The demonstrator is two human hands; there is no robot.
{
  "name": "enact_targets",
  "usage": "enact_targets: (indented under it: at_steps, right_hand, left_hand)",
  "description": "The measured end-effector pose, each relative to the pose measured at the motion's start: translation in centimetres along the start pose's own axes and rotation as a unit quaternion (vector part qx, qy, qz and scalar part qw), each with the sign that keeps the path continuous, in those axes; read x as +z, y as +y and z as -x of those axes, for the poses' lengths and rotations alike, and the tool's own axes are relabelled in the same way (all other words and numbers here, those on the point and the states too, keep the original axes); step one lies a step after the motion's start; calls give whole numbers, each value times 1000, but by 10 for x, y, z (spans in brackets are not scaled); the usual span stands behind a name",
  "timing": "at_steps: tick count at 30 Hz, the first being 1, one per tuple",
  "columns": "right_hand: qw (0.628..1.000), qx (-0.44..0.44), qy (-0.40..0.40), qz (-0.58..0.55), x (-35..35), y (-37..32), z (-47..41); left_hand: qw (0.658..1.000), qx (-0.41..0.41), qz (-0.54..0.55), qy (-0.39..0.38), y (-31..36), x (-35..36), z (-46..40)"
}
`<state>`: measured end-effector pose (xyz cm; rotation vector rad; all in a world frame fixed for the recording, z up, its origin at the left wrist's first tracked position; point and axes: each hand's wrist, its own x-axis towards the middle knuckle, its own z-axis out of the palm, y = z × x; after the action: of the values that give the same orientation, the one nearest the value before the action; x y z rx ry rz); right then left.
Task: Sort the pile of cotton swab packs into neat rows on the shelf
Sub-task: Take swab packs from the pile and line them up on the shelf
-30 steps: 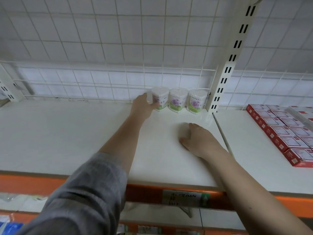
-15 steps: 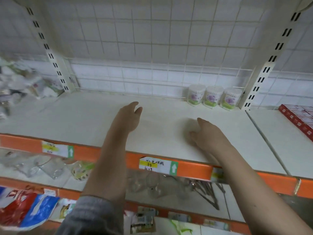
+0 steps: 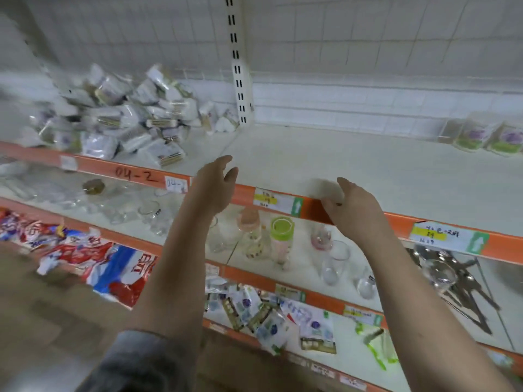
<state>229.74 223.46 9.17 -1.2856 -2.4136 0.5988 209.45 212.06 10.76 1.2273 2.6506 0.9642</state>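
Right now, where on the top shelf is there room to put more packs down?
The bare white shelf board is free between the slotted white upright post and the standing round purple-labelled swab tubs. Left of the post is crowded with the heap of clear-wrapped swab packs.

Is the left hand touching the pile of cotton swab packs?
Apart. The head view shows the left hand empty at the shelf's front edge, bare shelf separating it from the pile.
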Motion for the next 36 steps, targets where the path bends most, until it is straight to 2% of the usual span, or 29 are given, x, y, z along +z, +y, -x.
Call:
enact_targets:
  at_steps: [10, 19, 24, 29, 36]
  right_hand:
    - [998, -50, -43, -3, 59, -96, -53]
    - [993, -94, -54, -53, 104, -191, -162]
    - [988, -139, -56, -34, 123, -236, -221]
    - [982, -181, -49, -29, 139, -263, -259]
    - [986, -157, -36, -34, 160, -274, -286]
  left_hand:
    - [996, -39, 51, 60, -93, -53, -22]
    - [992, -61, 22, 106, -148, -100, -120]
    - [990, -63, 28, 121, -167, -110, -164]
    - [984, -92, 58, 141, -190, -115, -191]
    - [987, -73, 23, 141, -202, -121, -218]
